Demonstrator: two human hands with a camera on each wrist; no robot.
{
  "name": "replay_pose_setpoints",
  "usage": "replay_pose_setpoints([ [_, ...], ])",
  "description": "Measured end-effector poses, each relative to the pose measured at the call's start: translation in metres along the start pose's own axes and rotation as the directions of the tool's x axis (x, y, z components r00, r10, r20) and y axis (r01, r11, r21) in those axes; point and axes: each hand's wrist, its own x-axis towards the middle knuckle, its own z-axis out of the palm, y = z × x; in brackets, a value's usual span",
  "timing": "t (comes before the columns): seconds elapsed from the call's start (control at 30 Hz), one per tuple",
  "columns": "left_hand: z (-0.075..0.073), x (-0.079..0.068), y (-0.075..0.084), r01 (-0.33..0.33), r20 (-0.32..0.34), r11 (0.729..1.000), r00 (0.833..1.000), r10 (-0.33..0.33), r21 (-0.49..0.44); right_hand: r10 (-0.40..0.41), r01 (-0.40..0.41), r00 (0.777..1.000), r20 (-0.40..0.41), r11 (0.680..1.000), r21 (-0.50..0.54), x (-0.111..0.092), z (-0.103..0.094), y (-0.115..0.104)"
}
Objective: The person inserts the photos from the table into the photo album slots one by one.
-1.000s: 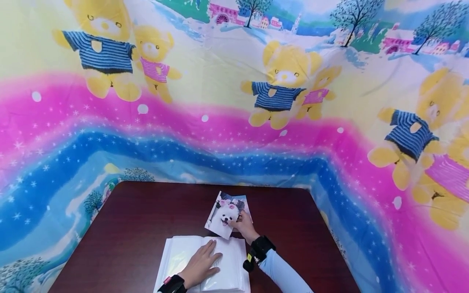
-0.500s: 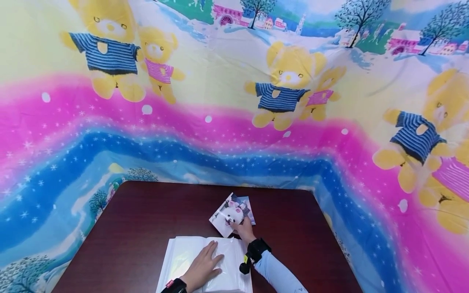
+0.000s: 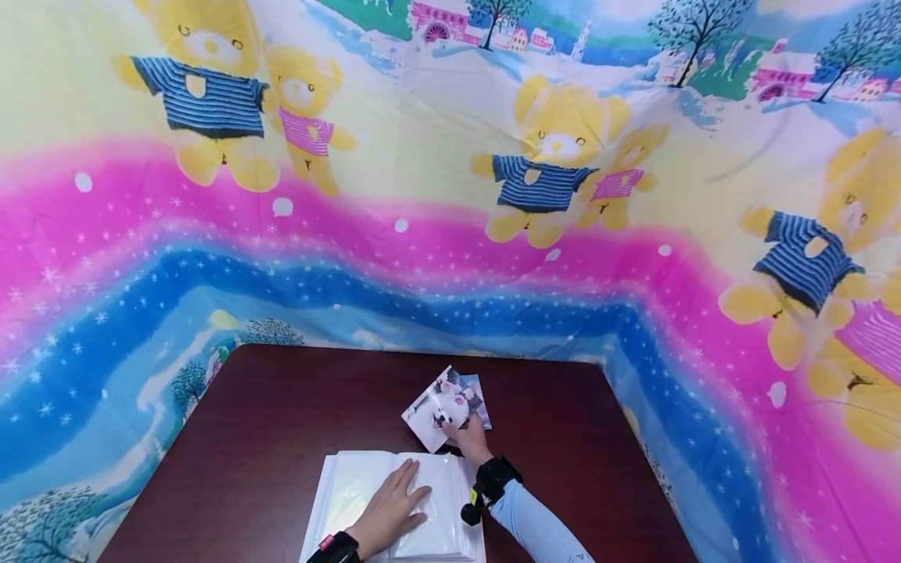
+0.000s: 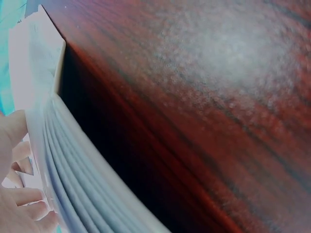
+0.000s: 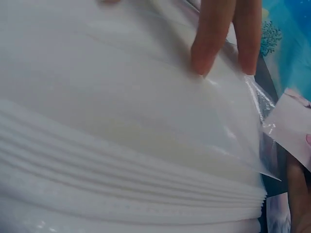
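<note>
Backdrop: a bright cartoon cloth (image 3: 450, 195) with yellow bears hangs behind and around a dark red-brown table (image 3: 281, 407).

Head view. An open white album (image 3: 366, 493) of clear sleeves lies at the near edge of the table, about midway along it. The left hand (image 3: 390, 508) rests flat on the right-hand page, fingers straight and spread, pressing the sleeve down. The right hand (image 3: 470, 438) is just beyond the album's far right corner, fingers pinching the near edge of a photo of a white dog (image 3: 439, 407), which is tilted up off the table. A second photo (image 3: 479, 391) lies partly under it, towards the middle of the table.

Left wrist view. Stacked page edges of the album curve beside bare table; fingertips (image 4: 24, 196) show at the lower left, their contact unclear.

Right wrist view. Two straight fingers (image 5: 214, 39) of the left hand press the clear sleeve; its loose plastic corner (image 5: 252, 145) lifts at the right, with a corner of the photo beyond.

Risks, as judged. The pinch takes only one edge, so the photo could bend or slip. The loose sleeve film could catch a photo corner and crease it. Pressed pages could spring shut if the flat hand lifts.
</note>
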Motion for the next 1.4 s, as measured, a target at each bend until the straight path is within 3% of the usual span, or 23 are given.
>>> replay_pose_setpoints([
  [0.17, -0.001, 0.001, 0.0, 0.0, 0.024, 1.0, 1.0, 0.001, -0.008, 0.031, -0.026, 0.999, 0.015, 0.971, -0.236, -0.001, -0.001, 0.005],
  [0.3, -0.004, 0.002, 0.0, -0.004, 0.057, 1.0, 0.998, 0.004, -0.006, -0.036, 0.046, 0.999, 0.033, 0.922, -0.385, 0.0, -0.003, 0.007],
  [0.57, -0.003, 0.002, -0.005, -0.044, 0.043, 0.999, 0.998, 0.044, 0.004, -0.146, 0.216, 0.971, 0.19, 0.877, -0.43, 0.004, -0.006, 0.002],
  [0.73, -0.001, 0.002, -0.005, -0.037, 0.045, 0.999, 0.998, 0.037, 0.003, -0.119, 0.218, 0.968, 0.22, 0.832, -0.51, 0.01, -0.013, -0.003],
  [0.83, 0.0, 0.001, -0.004, -0.024, 0.065, 1.0, 0.998, 0.024, -0.002, -0.116, 0.229, 0.967, 0.226, 0.782, -0.58, 0.014, -0.016, -0.006],
  [1.0, 0.0, 0.0, -0.003, -0.019, 0.075, 1.0, 0.997, 0.019, -0.007, -0.112, 0.295, 0.942, 0.315, 0.723, -0.625, 0.013, -0.014, -0.011],
  [1.03, 0.0, -0.001, -0.003, -0.018, 0.077, 1.0, 0.997, 0.018, -0.006, -0.104, 0.3, 0.938, 0.331, 0.721, -0.624, 0.013, -0.013, -0.012],
  [1.1, -0.001, -0.001, -0.003, -0.018, 0.08, 1.0, 0.997, 0.018, -0.001, -0.071, 0.276, 0.937, 0.343, 0.753, -0.598, 0.014, -0.01, -0.016],
  [1.2, -0.001, 0.0, -0.003, -0.022, 0.074, 1.0, 0.997, 0.021, 0.007, -0.026, 0.188, 0.951, 0.308, 0.839, -0.51, 0.017, -0.007, -0.021],
  [1.27, -0.001, 0.0, -0.003, -0.027, 0.065, 1.0, 0.998, 0.026, 0.011, -0.047, 0.169, 0.959, 0.281, 0.886, -0.431, 0.021, -0.006, -0.025],
  [1.33, -0.001, 0.001, -0.002, -0.031, 0.055, 0.999, 0.998, 0.031, 0.01, -0.104, 0.204, 0.959, 0.264, 0.899, -0.387, 0.025, -0.006, -0.03],
  [1.4, -0.001, 0.001, -0.002, -0.033, 0.045, 0.999, 0.998, 0.032, 0.01, -0.176, 0.273, 0.948, 0.265, 0.878, -0.392, 0.028, -0.007, -0.034],
])
